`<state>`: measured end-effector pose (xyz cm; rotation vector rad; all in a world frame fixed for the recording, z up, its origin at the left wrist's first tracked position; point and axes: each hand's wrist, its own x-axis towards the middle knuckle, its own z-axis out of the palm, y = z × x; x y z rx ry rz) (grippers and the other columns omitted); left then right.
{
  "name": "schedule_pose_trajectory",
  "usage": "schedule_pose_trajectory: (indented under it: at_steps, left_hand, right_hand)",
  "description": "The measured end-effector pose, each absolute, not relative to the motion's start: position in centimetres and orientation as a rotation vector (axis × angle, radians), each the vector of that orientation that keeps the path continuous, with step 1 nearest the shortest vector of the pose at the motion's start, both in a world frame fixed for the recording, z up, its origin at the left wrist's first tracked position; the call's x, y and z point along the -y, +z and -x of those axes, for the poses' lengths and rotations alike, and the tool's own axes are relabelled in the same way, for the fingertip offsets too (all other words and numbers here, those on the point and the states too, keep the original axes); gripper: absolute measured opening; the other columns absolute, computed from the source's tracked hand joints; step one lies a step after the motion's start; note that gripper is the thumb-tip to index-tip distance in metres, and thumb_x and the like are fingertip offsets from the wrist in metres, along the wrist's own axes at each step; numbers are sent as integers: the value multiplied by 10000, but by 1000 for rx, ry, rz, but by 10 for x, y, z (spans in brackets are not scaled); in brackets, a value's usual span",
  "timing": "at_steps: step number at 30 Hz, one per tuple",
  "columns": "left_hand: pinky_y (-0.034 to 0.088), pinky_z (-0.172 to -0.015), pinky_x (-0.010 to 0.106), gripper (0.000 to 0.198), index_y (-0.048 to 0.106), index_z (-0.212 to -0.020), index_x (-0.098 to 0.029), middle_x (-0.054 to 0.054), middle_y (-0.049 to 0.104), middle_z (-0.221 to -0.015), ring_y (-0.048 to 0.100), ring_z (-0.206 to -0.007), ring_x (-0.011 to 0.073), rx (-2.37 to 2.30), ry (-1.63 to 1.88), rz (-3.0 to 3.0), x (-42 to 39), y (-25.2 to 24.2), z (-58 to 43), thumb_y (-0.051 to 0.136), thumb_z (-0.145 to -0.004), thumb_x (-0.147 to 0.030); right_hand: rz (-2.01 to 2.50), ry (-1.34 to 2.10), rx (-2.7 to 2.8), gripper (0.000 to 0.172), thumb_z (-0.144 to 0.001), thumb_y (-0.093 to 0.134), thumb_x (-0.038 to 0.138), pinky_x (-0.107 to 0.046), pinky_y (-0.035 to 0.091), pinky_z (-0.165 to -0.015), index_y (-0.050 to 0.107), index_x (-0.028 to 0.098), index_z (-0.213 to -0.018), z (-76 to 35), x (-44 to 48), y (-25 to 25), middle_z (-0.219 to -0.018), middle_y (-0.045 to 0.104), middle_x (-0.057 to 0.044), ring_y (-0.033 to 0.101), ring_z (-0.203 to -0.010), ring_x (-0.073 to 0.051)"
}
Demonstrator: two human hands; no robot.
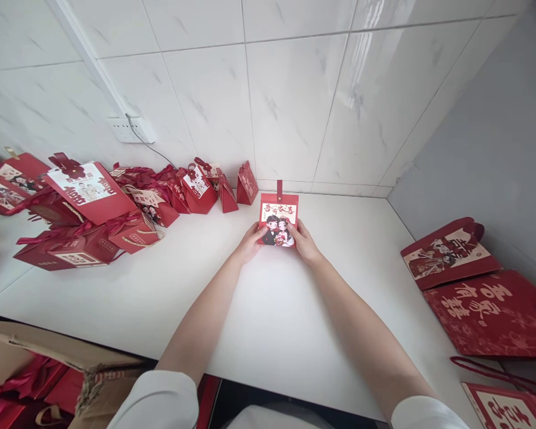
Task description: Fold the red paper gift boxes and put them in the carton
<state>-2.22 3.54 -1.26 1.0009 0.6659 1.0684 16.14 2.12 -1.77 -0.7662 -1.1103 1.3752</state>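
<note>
A red gift box (279, 221) with a cartoon bride and groom on its front and a strap on top is held upright over the white table. My left hand (249, 242) grips its left side, the thumb on the front face. On the opposite side, my right hand (305, 244) holds it the same way, thumb against the printed picture. The fingers behind the box are hidden. Just behind it to the left, a small red triangular box (247, 183) stands by the wall.
Several red gift boxes (87, 190) with ribbons crowd the table's left side. Large red gift bags (491, 313) lie at the right by the grey wall. A cardboard box (62, 345) holding red boxes stands at lower left. A wall socket (131, 130) has a cable.
</note>
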Motion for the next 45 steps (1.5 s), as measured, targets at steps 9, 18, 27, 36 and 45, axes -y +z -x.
schedule_pose_trajectory:
  at_steps: [9, 18, 27, 36, 45]
  left_hand:
    - [430, -986, 490, 518, 559, -1187, -221, 98, 617, -1237, 592, -1117, 275, -692, 1060, -1032, -34, -11, 21, 761, -714, -286]
    - [483, -916, 433, 412, 554, -1183, -216, 95, 620, -1213, 605, -1073, 244, -677, 1062, -1039, -35, -14, 22, 676, -805, -327]
    - [474, -930, 444, 423, 569, -1165, -200, 103, 632, -1198, 613, -1067, 252, -690, 1070, -1019, -38, -17, 22, 694, -788, -344]
    - [468, -944, 463, 419, 577, -1164, -205, 103, 632, -1208, 609, -1085, 259, -695, 1065, -1013, -38, -17, 22, 697, -787, -343]
    - [469, -942, 461, 418, 575, -1165, -201, 108, 632, -1211, 612, -1082, 259, -691, 1067, -1017, -37, -17, 22, 692, -791, -346]
  right_hand:
    - [745, 1404, 1103, 513, -774, 690, 529, -444, 476, -1000, 539, 262, -1186, -163, -21, -18, -1294, 577, -44, 544, -1193, -276]
    - [766, 1446, 1064, 528, -757, 699, 545, -446, 479, -987, 564, 238, -1165, -163, -21, -22, -1251, 608, -59, 583, -1137, -280]
    - [787, 1447, 1051, 529, -750, 705, 541, -404, 496, -952, 575, 223, -1152, -164, -22, -23, -1234, 618, -64, 603, -1101, -269]
    - [821, 1439, 1063, 544, -754, 693, 545, -400, 497, -940, 570, 207, -1163, -164, -21, -20, -1214, 624, -79, 603, -1086, -268]
    - [816, 1420, 1068, 533, -766, 685, 537, -401, 494, -942, 569, 197, -1160, -163, -22, -23, -1212, 623, -87, 598, -1091, -271]
